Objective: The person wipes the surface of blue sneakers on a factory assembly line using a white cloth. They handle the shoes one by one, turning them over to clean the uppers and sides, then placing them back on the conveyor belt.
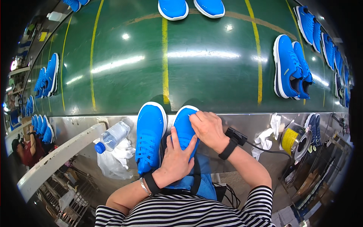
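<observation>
Blue shoe point(183, 124) sits at the near edge of the green counter point(128, 90), directly in front of the person, toe pointing away. Left hand point(176, 160) lies on the upper of this shoe with its fingers apart, spread over the lace area. Right hand point(207, 128) touches the toe area from the right side; its fingers are curled together, and whether they pinch anything cannot be told.

Second shoe point(148, 126), also blue, stands just beside the first on the left, toe pointing the same way. Clear bottle point(115, 136) with a blue cap lies tilted to the left of the second shoe, above a plastic bag point(112, 165). Black bands are fitted on both wrists; a black device point(236, 135) on the right wrist connects to a cable point(270, 152).

White cloth point(264, 138) and a metal reel point(297, 140) with a yellow label are located to the right. Further blue pairs rest on the counter: far pair point(172, 7), right pair point(284, 66) and left pair point(52, 77).
</observation>
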Demonstrator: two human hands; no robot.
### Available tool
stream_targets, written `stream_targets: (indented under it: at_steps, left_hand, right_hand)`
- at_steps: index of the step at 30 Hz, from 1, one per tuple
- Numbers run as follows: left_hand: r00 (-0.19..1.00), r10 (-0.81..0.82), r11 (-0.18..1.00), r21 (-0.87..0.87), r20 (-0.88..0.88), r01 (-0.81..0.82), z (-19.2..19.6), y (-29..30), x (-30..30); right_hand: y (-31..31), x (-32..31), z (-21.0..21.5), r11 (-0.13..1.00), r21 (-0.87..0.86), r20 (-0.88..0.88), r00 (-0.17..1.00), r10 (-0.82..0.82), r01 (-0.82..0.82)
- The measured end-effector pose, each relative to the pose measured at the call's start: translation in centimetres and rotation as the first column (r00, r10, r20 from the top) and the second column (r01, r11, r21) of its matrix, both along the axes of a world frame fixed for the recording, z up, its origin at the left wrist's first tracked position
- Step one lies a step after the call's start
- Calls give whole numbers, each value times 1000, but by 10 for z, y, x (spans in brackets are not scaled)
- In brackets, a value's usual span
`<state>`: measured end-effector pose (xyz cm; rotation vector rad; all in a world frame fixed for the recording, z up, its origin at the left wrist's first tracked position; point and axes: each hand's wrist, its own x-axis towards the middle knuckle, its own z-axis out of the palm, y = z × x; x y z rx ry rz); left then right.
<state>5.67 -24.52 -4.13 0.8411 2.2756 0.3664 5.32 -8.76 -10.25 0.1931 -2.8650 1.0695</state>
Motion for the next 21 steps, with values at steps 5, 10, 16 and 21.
stream_targets:
  at_steps: [5,10,16,21]
  left_hand:
    - [999,15,1000,-7,32,-15,-2,-3,1]
    - [999,35,999,-2,23,-35,-2,-3,2]
    - [999,46,999,17,-12,-46,-2,-4,3]
    - [998,68,997,23,-10,-68,-2,-4,4]
  right_hand:
    - [6,15,0,997,-4,63,995,71,-71]
    - [0,-5,2,1000,8,56,998,28,-29]
    - [8,8,3,997,-11,96,992,82,-81]
    - [-1,-21,3,993,-59,-17,995,103,-104]
